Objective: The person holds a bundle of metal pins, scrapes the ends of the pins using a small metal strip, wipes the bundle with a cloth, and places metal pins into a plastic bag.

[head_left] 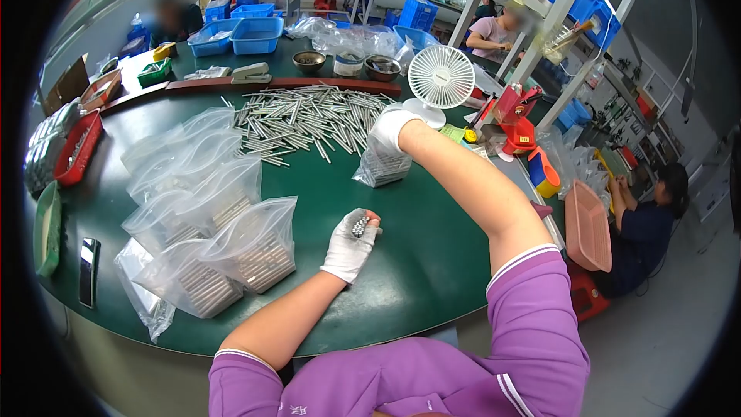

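My left hand point(351, 249), in a white glove, is closed around a bundle of metal rods point(360, 226) whose ends point up. Farther off, my gloved right hand point(390, 130) grips the top of a clear plastic bag point(383, 169) with rods inside; its fingertips are partly hidden. Behind and left of that bag spreads a heap of loose metal rods point(305, 117). On the left side of the table several filled zip bags point(251, 251) of rods lean on one another.
A white fan point(441, 77) stands beyond my right hand. A wooden strip point(208, 84) runs behind the rods, with bowls point(309, 60) and blue bins point(258, 35) past it. A phone point(89, 272) and a red tray point(79, 148) lie left. Another person point(656, 216) sits at right.
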